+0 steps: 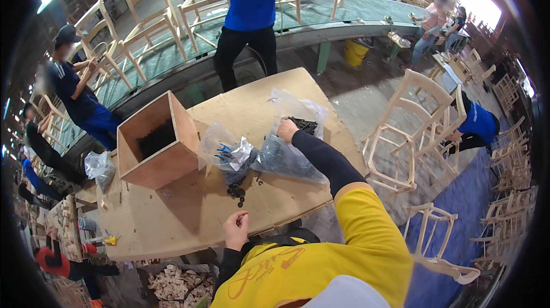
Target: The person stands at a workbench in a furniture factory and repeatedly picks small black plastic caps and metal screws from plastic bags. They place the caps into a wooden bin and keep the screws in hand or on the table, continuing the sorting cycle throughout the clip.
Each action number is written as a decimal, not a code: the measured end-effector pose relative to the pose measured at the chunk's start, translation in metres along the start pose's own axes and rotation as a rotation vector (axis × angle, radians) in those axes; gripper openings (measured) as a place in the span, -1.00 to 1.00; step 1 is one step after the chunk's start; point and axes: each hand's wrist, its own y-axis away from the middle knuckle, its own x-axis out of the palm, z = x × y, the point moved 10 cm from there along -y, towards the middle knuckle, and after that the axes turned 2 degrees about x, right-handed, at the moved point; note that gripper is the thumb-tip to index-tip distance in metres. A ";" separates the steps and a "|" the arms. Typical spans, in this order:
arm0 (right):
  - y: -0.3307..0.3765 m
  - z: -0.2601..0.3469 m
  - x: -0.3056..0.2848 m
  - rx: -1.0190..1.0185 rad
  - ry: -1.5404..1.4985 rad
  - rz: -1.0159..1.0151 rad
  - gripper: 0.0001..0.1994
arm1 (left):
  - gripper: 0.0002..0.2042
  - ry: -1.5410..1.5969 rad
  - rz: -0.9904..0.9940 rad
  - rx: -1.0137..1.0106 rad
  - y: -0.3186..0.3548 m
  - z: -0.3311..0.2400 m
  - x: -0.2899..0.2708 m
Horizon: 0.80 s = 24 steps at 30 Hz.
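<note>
Right hand (287, 130): fingers bent into the mouth of a clear bag (286, 162) of dark slender pieces (307, 126); whether they grip any, I cannot tell.
Left hand (235, 229): fingers curled nearly closed by the surface (143, 225)'s near edge; hold unclear from here.
Black rings (236, 193): loose, beside a smaller bag (213, 140).
Wooden box (163, 166): left of both bags, dark contents inside.

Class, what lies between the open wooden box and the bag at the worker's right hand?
In the head view, another clear plastic bag, with blue pieces and silvery material showing, lies between them.
</note>
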 end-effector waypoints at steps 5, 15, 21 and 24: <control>0.005 0.003 0.001 -0.055 -0.044 -0.092 -0.89 | -0.87 -0.022 0.015 0.040 -0.001 0.003 0.003; 0.001 0.013 0.008 0.006 -0.047 -0.025 -0.90 | -0.88 -0.066 0.030 0.018 0.002 0.002 0.008; -0.002 0.015 0.028 -0.044 0.015 -0.116 -0.91 | -0.88 -0.061 0.018 0.075 -0.002 -0.008 0.011; -0.009 0.014 0.040 0.007 0.089 0.069 -0.89 | -0.87 -0.079 0.004 0.058 -0.002 -0.002 0.003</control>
